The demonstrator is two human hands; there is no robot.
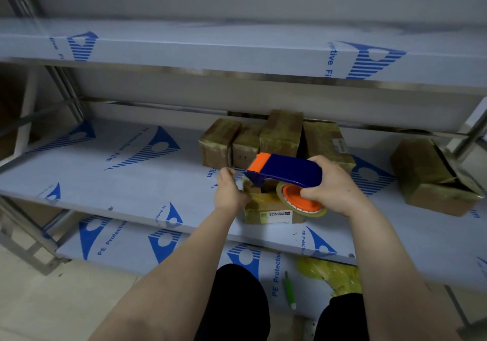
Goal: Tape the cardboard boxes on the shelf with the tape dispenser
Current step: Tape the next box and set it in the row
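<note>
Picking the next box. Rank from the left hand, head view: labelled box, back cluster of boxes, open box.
From the left hand, which pinches the tape end:
1. Labelled box, under it, shelf front.
2. Back cluster of boxes, behind.
3. Open box, far right.
The right hand holds the tape dispenser.

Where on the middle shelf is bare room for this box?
Bare: the film-covered white shelf left of the left hand; a narrower strip between the clustered brown cardboard boxes and the open cardboard box at right. Crowded: centre back.
</note>
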